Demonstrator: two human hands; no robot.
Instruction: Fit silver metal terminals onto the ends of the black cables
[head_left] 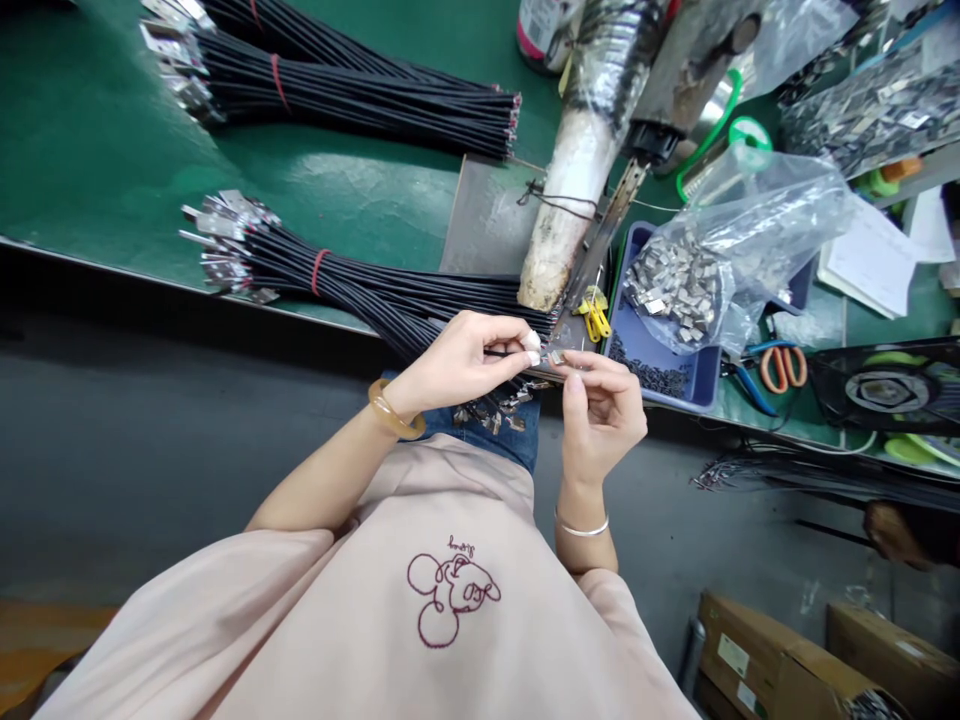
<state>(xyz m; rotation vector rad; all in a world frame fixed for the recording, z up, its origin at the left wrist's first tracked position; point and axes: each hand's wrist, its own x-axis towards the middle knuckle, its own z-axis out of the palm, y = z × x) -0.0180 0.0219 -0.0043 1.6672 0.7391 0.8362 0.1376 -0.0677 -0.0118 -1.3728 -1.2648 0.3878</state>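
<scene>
My left hand [487, 355] is closed in a pinch on a black cable [496, 352], close to its end. White covers sit on the thumb and fingertip. Just past that pinch is a small metal connector [556, 357]. The curled fingers of my right hand [604, 400] meet this connector at the index fingertip, with the thumb close below; the exact grip is partly hidden. Behind my left hand, a bundle of black cables [390, 285] tied with a red band lies along the table edge. More cables with metal ends [495, 410] hang over my lap.
A soldering-type fixture with a white-wrapped tube [574, 180] stands above my hands. Right of it are yellow snips [595, 315], a blue tray [701, 390] with bagged metal connectors [679, 285], pliers [780, 365] and a small fan [885, 385]. Another cable bundle [360, 100] lies at the back left.
</scene>
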